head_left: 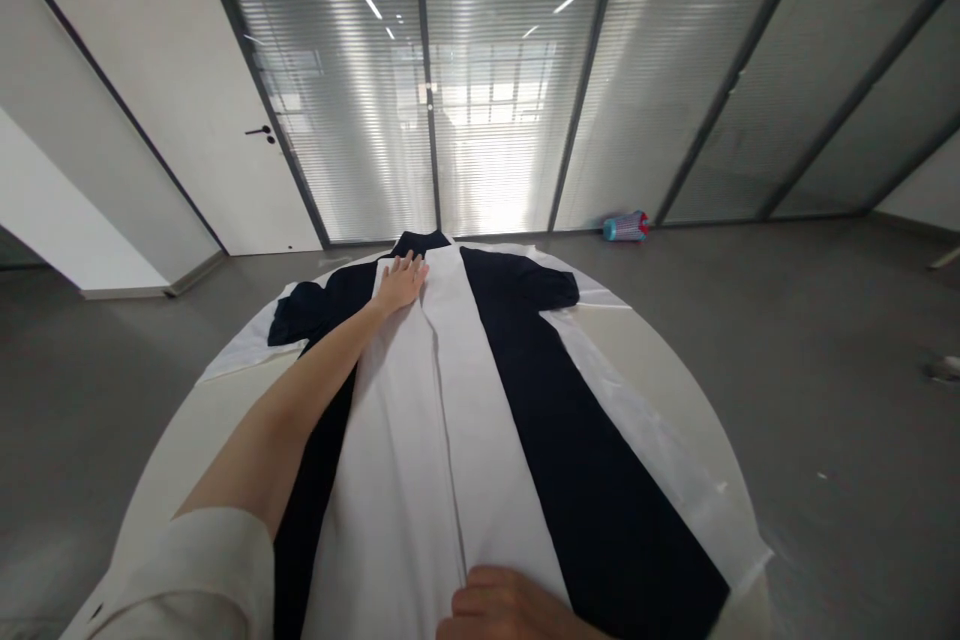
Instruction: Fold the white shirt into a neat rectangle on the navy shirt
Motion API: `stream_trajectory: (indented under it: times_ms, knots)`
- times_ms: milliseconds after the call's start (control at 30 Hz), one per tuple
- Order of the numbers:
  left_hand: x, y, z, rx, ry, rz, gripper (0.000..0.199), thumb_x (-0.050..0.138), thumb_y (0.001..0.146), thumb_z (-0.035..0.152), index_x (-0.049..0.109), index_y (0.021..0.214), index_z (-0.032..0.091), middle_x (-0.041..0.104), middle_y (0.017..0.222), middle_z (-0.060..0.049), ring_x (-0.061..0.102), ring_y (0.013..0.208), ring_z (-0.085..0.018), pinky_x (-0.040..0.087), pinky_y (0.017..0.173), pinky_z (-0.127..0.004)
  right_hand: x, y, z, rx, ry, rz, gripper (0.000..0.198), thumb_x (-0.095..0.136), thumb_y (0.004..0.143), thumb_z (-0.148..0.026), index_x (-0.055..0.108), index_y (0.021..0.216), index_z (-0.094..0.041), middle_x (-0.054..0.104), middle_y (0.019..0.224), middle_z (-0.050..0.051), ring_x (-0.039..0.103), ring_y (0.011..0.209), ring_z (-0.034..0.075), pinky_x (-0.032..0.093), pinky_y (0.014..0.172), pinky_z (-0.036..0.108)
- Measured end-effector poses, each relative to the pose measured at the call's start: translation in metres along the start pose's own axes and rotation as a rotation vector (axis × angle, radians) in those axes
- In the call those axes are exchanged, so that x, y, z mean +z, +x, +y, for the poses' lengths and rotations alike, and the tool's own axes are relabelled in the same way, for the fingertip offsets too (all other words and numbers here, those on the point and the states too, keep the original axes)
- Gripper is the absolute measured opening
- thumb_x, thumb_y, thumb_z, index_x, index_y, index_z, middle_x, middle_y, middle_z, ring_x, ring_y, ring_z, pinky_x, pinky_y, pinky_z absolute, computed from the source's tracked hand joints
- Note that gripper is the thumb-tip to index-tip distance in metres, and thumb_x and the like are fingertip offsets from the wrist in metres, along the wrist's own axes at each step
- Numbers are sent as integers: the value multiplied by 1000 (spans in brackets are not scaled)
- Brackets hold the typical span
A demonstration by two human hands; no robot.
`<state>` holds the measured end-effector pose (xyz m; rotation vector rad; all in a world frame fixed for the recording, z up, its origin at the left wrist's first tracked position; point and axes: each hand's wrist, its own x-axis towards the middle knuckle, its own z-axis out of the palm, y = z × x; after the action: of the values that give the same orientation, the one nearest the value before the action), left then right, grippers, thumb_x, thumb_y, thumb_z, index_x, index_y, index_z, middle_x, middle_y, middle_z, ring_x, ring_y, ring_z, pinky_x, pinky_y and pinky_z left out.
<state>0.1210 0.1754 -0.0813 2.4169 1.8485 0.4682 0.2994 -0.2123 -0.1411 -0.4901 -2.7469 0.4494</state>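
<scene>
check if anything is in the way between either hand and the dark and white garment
Nothing visible is in the way. The left hand lies flat on the garment's white front near the collar; the right hand is curled at the front seam, lower down. Whether it grips the cloth can't be told.

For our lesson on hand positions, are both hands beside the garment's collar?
No, the left hand lies near the collar; the right hand is at the picture's bottom edge.
</scene>
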Motion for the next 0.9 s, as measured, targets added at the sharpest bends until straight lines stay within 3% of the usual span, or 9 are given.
stream_trajectory:
  times_ms: [100,167,233,467,700,900]
  knots:
    - [-10,-38,28,261,-11,-9,55,18,105,46,43,151,29,26,163,-1,13,153,-26,8,123,-46,-20,4,-9,10,-10,20,35,50,102,-36,46,71,-20,49,61,-6,38,55,9,34,57,24]
    - [-13,-65,44,468,-2,-107,52,21,105,47,45,149,34,29,162,4,12,153,-24,2,123,-45,-28,6,-14,1,-11,54,35,47,103,-30,47,69,-20,50,61,-5,39,56,9,34,58,24]
    - [-13,-85,54,582,13,-211,50,27,104,50,41,151,37,28,162,6,12,153,-24,-1,123,-44,-31,5,-17,-24,-2,90,32,46,104,-27,50,72,-20,52,63,-5,41,58,10,34,60,24]
    - [-2,-88,53,588,-4,-263,55,33,102,57,31,154,41,29,161,6,14,153,-24,3,123,-44,-38,2,-23,-110,47,76,23,49,103,-23,56,82,-18,59,71,-6,47,65,9,36,68,25]
    - [2,-87,47,671,-66,-172,54,31,102,56,36,153,39,35,159,3,22,151,-26,11,123,-48,-59,4,-37,-76,-81,50,18,58,98,-26,58,83,-18,58,70,-5,45,63,11,34,62,30]
    - [-1,-89,49,641,-35,-209,53,33,102,56,35,153,40,34,159,5,22,151,-24,11,123,-44,-60,7,-41,-42,-93,24,17,59,95,-23,58,79,-18,55,66,-4,47,61,11,33,61,29]
